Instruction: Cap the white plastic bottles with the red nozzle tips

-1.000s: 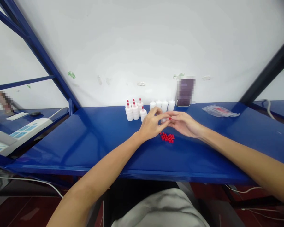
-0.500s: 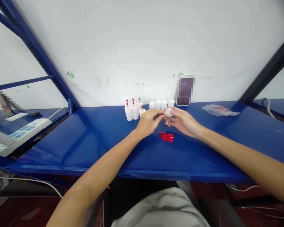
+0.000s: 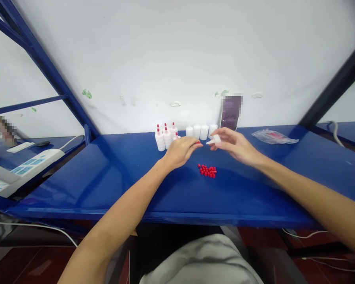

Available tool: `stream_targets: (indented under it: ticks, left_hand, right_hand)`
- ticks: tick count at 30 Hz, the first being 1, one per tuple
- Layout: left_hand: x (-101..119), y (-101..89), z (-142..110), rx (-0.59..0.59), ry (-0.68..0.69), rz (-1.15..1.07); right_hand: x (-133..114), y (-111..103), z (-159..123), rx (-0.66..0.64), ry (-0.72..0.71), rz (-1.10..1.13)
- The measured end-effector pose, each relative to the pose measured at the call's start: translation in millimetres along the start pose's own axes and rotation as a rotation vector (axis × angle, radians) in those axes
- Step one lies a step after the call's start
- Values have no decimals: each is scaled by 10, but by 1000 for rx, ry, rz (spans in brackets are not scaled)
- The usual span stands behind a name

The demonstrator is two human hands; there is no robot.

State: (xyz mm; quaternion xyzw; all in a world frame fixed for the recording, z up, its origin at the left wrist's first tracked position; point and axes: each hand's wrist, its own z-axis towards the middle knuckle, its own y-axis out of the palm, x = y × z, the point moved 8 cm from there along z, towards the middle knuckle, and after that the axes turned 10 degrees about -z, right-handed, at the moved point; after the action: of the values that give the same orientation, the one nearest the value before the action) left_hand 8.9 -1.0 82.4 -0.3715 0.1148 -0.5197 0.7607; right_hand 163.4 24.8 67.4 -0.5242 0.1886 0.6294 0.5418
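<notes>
In the head view, the left hand [image 3: 180, 152] is pinching a red cap [image 3: 198, 143] at its fingertips; most of that cap is hiding behind the fingers, so its exact seating in the grip is hard to judge. The right hand [image 3: 239, 145] is grasping a white nozzle [image 3: 215, 139] between thumb and fingers, its narrow tip pointing left toward the red cap. The two pieces are hovering apart, both beyond the pile of red caps [image 3: 207, 170], which is lying on the blue table [image 3: 121, 169].

Beyond and left of the pile, the red-tipped bottles [image 3: 161, 141] are standing close together, the nearest partly hiding behind the left hand. Straight beyond the pile, the row of white bottles [image 3: 197, 130] is standing just behind the hands.

Several risks are showing, as I judge it. The small cap is offering little to hold, so a loose pinch could be dropping it onto the pile. The nozzle is tilting, so a poor line-up could be making the cap skid off its tip. With bottles standing so near, a careless knuckle could be toppling one, and a low wrist could be scattering the pile.
</notes>
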Motion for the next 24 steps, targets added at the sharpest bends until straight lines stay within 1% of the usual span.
stream_targets:
  ticks: [2,4,7,9,11,13,16,18,21,24]
  left_hand:
    - [21,13,-7,-13,23,-12]
    - [30,36,-14,-23,32,-11]
    - [37,59,-22,-31,34,-5]
    - [47,72,-25,-49,36,8]
    - [63,85,-25,-77,40,30]
    - [87,97,-23,-105,51,48]
    - [128,129,-18,-144,74,58]
    - [146,158,-16,-162,78,61]
    - [158,181,-11,-150,66,76]
    - [164,198,-17,-130,65,113]
  right_hand:
    - [-21,94,-19,-47,7,25]
    - [-32,144,-28,-50,7,38]
    - [-39,156,-36,-31,1,33]
    - [-49,157,-46,-39,5,-10]
    - [-76,157,-59,-61,4,-86]
    - [-126,160,-73,-101,-22,-216]
    - [-212,168,-95,-165,-103,-470]
    - [-250,163,-108,-179,-150,-585]
    - [-270,146,-118,-152,-182,-659]
    - [-246,150,-120,-135,-171,-671]
